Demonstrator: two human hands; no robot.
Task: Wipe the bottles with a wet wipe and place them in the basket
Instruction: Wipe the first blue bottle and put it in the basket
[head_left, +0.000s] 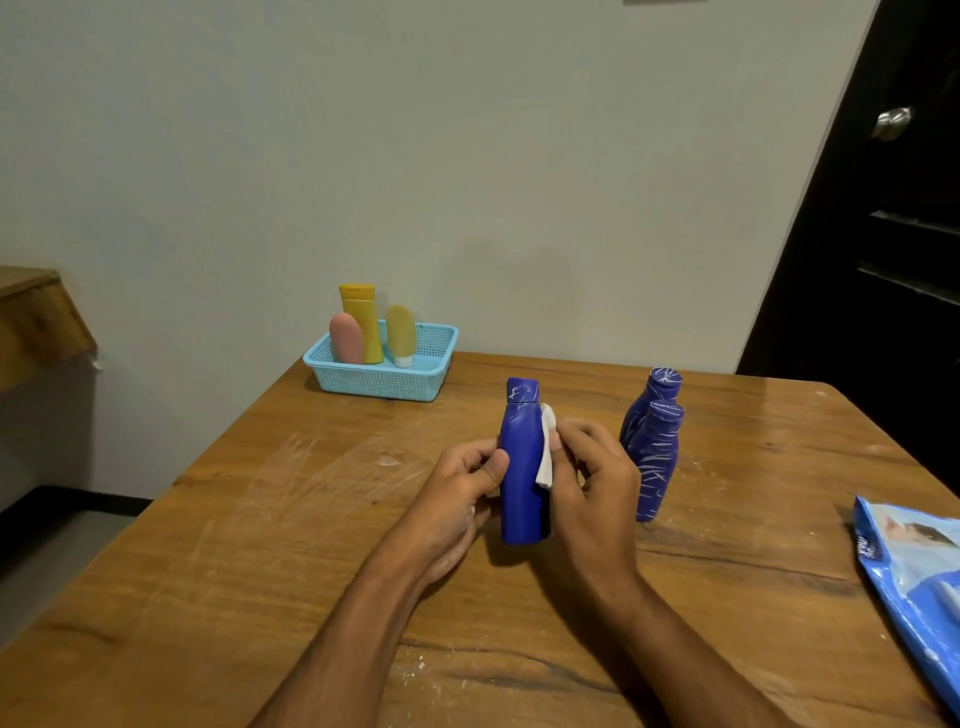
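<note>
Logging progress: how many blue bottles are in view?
3: one blue bottle held in both hands, two streaked blue bottles standing together on the table to its right.

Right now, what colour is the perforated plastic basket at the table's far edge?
Light blue; the perforated plastic basket shows in the head view, the only one.

Wooden table (260, 545); on it blue basket (382, 382), two streaked blue bottles (655, 457), wipes packet (914, 587).
</note>
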